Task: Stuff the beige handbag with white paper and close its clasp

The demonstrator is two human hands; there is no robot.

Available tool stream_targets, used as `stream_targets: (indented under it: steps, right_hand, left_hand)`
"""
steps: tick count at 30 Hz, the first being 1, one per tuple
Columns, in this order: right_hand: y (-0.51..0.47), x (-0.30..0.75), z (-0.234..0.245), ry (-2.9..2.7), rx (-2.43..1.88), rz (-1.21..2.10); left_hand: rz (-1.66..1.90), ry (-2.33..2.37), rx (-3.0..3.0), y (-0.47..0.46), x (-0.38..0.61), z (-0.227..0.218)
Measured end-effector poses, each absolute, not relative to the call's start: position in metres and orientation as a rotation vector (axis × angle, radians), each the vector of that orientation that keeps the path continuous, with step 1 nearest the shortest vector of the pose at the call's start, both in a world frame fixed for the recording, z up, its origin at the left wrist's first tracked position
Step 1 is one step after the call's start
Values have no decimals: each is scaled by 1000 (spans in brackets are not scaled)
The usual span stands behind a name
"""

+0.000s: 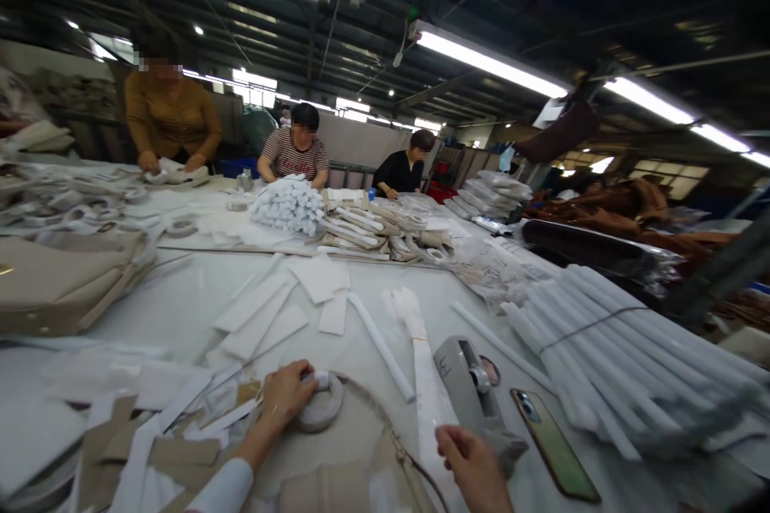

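My left hand [281, 399] is closed on the edge of a rolled beige strap [325, 413] with a white wrap, which lies on the table. From that roll a thin strap [370, 405] runs down to a metal clasp. A beige bag piece [325, 487] lies between my hands at the near edge. My right hand [472, 461] has its fingers curled in a pinch; whether anything is in them is hidden. It is just in front of a grey tape dispenser [466, 385] and beside a long white strip [424, 377].
White and tan scraps [186, 449] cover the near left, below a beige handbag [72, 272]. A phone [557, 445] and a tied bundle of white foam tubes [626, 353] lie at right. Three people work across the table, behind piled straps [361, 228] and white rolls [287, 204].
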State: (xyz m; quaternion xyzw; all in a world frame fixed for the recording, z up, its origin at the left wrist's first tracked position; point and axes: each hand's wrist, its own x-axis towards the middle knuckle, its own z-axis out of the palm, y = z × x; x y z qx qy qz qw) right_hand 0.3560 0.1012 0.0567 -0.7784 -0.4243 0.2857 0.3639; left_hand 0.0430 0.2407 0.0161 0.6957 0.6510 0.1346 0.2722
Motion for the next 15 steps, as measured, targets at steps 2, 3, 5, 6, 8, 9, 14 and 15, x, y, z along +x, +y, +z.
stream_targets:
  steps: [2,3,5,6,8,9,14,15]
  right_hand:
    - [136,305,56,-1135,-1851,962]
    - [151,282,55,-1159,-1784,1046]
    - [177,242,52,-1199,-1702,1144]
    - [187,226,50,-1211,-1690,1166]
    - [206,202,45,-1227,-1707,1176]
    - [214,194,42,-1231,-1727,1173]
    - [239,175,31,-1265,-1854,1104]
    - [241,175,29,-1278,-1877,1088]
  left_hand:
    - [376,1772,1862,241,44,18]
    - [384,1782,1856,241,44,18]
    - [400,1797,1846,242,45,20]
    - [406,1801,1844,242,46,20]
    - [411,1801,1844,242,46,22]
    - [410,1800,1847,242,47,22]
    - [409,1813,1861,239,46,26]
    - [410,1816,1863,239,46,26]
